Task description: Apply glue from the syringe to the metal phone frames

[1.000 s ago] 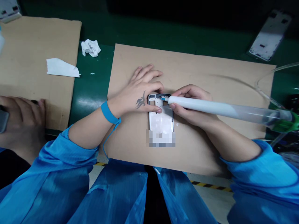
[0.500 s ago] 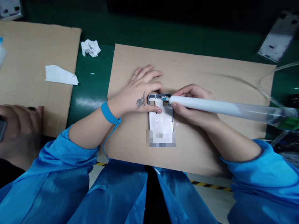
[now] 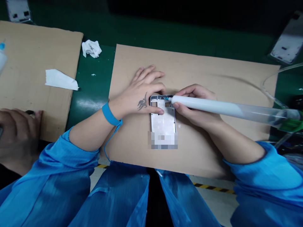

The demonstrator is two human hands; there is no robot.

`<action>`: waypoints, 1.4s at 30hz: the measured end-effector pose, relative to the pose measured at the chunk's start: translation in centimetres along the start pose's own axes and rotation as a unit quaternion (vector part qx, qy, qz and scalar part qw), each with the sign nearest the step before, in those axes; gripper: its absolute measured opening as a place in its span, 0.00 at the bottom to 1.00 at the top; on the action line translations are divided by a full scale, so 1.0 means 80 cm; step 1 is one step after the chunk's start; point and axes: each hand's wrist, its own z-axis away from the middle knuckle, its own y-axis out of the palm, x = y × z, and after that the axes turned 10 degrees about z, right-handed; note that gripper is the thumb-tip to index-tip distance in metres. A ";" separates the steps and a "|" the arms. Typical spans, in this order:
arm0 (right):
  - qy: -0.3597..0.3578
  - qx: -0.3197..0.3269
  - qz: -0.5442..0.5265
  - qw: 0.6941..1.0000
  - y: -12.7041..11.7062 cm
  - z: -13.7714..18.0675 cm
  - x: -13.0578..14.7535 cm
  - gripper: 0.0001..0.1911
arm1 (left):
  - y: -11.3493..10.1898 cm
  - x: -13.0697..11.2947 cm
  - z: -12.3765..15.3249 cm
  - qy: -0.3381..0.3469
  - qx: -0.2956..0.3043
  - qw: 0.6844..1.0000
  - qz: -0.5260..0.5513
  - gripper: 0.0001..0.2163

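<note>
A silver metal phone frame [image 3: 163, 124] lies flat on a cardboard sheet [image 3: 142, 151], its lower end blurred out by pixel blocks. My left hand [image 3: 144, 91] holds it by the upper left: the thumb rests across its face, the index finger is at the top edge, and the other fingers spread over the cardboard. In my right hand [image 3: 196, 104] is a glue syringe [image 3: 205, 105], a thick tube filled with white paste and gripped near its front. Its blue needle tip [image 3: 167, 99] sits at the upper part of the frame; whether it touches cannot be seen.
A clear air hose [image 3: 267, 90] curves at the right, near the syringe's rear. Two more phone frames [image 3: 287, 41] [image 3: 19, 11] are at the back corners. Crumpled tissue [image 3: 92, 48] and a paper strip [image 3: 61, 79] lie leftward. Another person's hand [image 3: 19, 135] is at far left.
The syringe tip has shifted slightly up along the frame's top. Both phone frames at the back have moved to the right. The paper strip sits slightly lower. My left hand stays put.
</note>
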 end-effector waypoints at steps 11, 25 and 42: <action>0.007 -0.016 -0.003 1.000 0.003 0.002 0.000 0.13 | 0.001 0.002 -0.001 0.006 -0.004 1.000 0.011 0.36; 0.004 0.014 -0.002 1.000 0.003 0.000 0.005 0.16 | 0.002 0.003 0.000 0.008 0.005 1.000 -0.029 0.34; 0.020 -0.009 0.020 1.000 0.002 0.002 0.003 0.17 | 0.000 0.001 0.000 0.001 0.005 1.000 -0.008 0.36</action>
